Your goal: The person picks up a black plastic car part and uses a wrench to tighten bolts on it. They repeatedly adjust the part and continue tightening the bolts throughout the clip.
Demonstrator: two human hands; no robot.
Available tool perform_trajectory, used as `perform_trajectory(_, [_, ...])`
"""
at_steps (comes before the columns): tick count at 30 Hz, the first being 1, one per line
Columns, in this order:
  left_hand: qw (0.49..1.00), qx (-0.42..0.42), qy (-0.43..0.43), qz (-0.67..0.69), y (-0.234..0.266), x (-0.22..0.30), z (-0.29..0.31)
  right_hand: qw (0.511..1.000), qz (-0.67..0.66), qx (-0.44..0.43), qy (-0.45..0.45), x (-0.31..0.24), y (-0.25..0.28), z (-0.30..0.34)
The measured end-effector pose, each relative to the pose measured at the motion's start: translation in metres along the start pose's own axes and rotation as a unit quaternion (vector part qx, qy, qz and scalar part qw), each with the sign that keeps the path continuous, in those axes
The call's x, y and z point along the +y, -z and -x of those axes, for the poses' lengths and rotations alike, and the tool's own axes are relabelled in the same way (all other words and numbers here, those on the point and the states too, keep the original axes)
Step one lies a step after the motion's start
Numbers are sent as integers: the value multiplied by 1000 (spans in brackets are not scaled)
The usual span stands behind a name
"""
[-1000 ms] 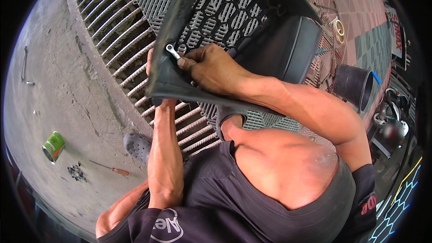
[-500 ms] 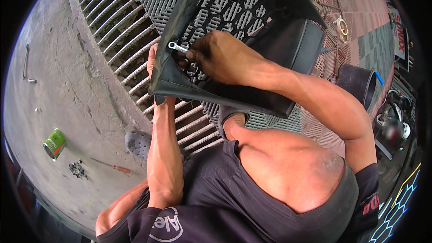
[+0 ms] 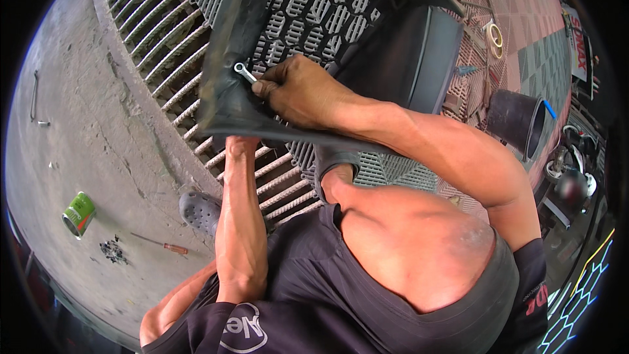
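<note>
A large black plastic part [image 3: 429,59] with a honeycomb mesh lies tilted in front of me. My right hand [image 3: 301,88] reaches into it and pinches a small silver ring spanner [image 3: 246,73]. The spanner's ring end sits at the part's left inner corner, next to a round spot in the plastic; whether it is on a fastener I cannot tell. My left hand [image 3: 242,143] goes up behind the part's lower left edge. Only its wrist end shows there, and the fingers are hidden.
Rebar grating [image 3: 160,46] runs below on the left. On the concrete lie a green can [image 3: 79,215], a pile of small dark bits [image 3: 114,250], a screwdriver [image 3: 175,248] and a metal rod [image 3: 34,96]. To the right are a tape roll [image 3: 495,40] and a black bucket [image 3: 511,118].
The black part has shifted a little left and tilted, and my right hand has moved left with the spanner. My left hand's fingers, partly seen earlier at the part's edge, are now hidden.
</note>
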State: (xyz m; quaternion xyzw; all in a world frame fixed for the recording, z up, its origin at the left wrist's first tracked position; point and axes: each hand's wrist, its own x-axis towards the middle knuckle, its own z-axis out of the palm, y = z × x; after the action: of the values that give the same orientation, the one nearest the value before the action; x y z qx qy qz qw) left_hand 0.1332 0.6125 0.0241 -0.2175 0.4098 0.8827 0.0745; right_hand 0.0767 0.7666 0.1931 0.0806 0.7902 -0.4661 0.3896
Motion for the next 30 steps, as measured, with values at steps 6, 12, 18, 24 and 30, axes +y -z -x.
perform_trajectory(6, [998,14,-30,-45,6,1,-11,998,58,-14,37,-5,16,14])
perform_trajectory(12, [998,1,-8,-57,-13,20,-1,983,153,-33,98,-6,31,10])
perform_trajectory(18, [992,-2,80,99,-26,25,1,966,219,-44,134,-6,40,-4])
perform_trajectory(24, [999,-13,17,42,-11,19,-5,976,191,-61,84,-27,42,1])
perform_trajectory(30, [850,-46,-231,-471,21,-11,-10,1000,1,14,0,2,-1,1])
